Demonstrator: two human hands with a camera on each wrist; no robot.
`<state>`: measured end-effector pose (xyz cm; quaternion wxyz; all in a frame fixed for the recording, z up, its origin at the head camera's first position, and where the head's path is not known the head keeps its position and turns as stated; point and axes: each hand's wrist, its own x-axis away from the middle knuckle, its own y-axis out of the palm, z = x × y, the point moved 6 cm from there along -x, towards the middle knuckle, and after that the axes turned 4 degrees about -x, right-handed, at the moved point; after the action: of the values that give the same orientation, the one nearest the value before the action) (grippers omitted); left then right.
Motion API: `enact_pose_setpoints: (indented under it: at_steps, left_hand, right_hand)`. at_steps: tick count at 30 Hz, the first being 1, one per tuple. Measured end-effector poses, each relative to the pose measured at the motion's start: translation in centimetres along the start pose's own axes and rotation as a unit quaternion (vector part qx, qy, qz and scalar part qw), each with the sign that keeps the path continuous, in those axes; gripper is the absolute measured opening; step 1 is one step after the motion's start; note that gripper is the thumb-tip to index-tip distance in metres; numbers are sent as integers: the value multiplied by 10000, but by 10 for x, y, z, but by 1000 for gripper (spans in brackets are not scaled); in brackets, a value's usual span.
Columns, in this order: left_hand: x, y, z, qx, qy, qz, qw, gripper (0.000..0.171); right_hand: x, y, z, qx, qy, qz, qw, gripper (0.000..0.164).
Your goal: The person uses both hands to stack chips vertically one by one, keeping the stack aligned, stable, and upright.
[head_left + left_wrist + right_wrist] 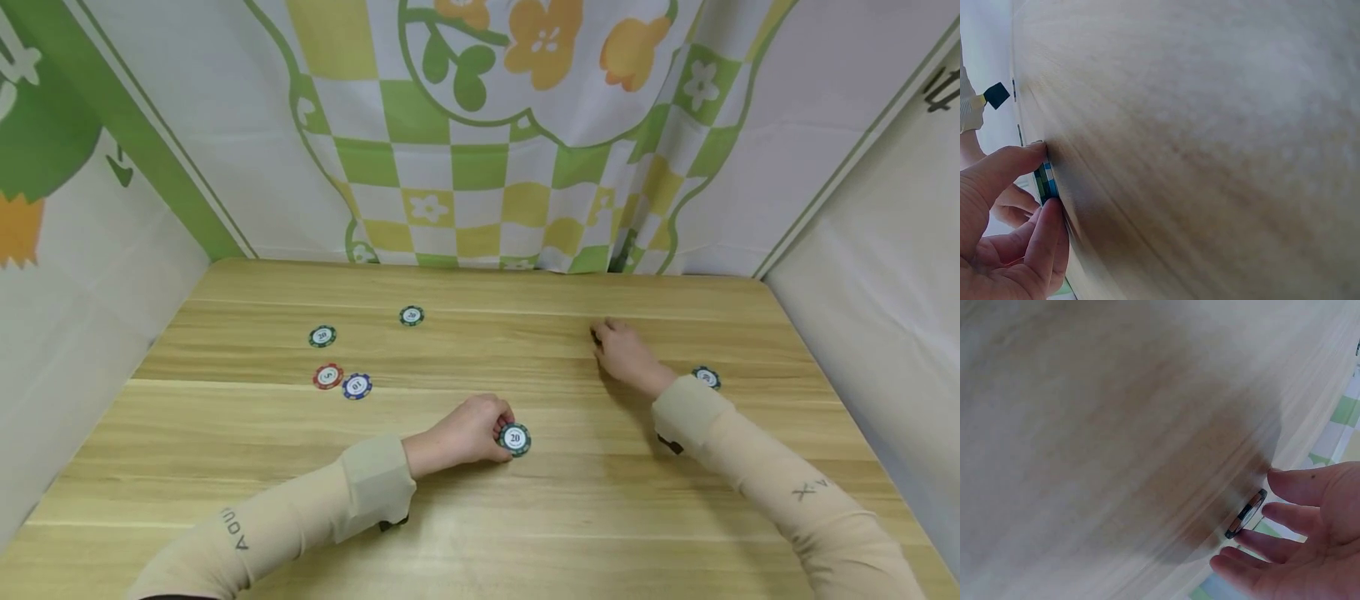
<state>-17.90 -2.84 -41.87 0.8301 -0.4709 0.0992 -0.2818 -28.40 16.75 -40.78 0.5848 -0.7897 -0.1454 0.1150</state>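
My left hand [467,433] pinches a small stack of poker chips between thumb and fingers, low over the table's middle. On top lies a dark green chip [514,438] marked 20; in the left wrist view a blue-edged chip [1052,180] shows against it. Farther back, my right hand [628,357] reaches around a dark-edged poker chip [1246,514] on the table. Its fingers are loosely bent at the chip's edge, and the thumb stands apart from it. In the head view that hand mostly covers the chip.
On the left lie two green 20 chips [322,336] [412,315], a red 5 chip [328,376] and a blue 10 chip [357,386]. Another dark chip [706,377] lies beside the right wrist. A patterned curtain [480,167] hangs at the table's [525,533] back edge.
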Motion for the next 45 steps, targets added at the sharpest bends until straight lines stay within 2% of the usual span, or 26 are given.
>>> enact_pose_setpoints:
  at_steps: [8, 12, 17, 24, 30, 38, 45]
  left_hand:
    - [0, 0, 0, 73, 18, -49, 10000, 34]
    - [1, 0, 0, 116, 27, -41, 9999, 34]
    - [0, -1, 1, 110, 61, -24, 9999, 34]
    - [-1, -1, 2, 97, 21, -60, 9999, 33]
    - [-1, 0, 1, 129, -5, -90, 9999, 33]
    - [0, 0, 0, 173, -60, -85, 9998, 34]
    - [-1, 1, 0, 131, -58, -55, 9999, 34]
  right_hand:
    - [3, -2, -3, 57, -436, 234, 9988, 30]
    - [2, -4, -4, -66, -543, 160, 9984, 23]
    - [3, -5, -5, -131, -451, -128, 9988, 17]
    - [4, -6, -4, -273, -205, -492, 9982, 22]
    - [7, -9, -5, -240, -93, -497, 9984, 23]
    - [8, -16, -9, -223, -339, -424, 9983, 8]
    - [9, -18, -6, -869, 9, -749, 9934, 2]
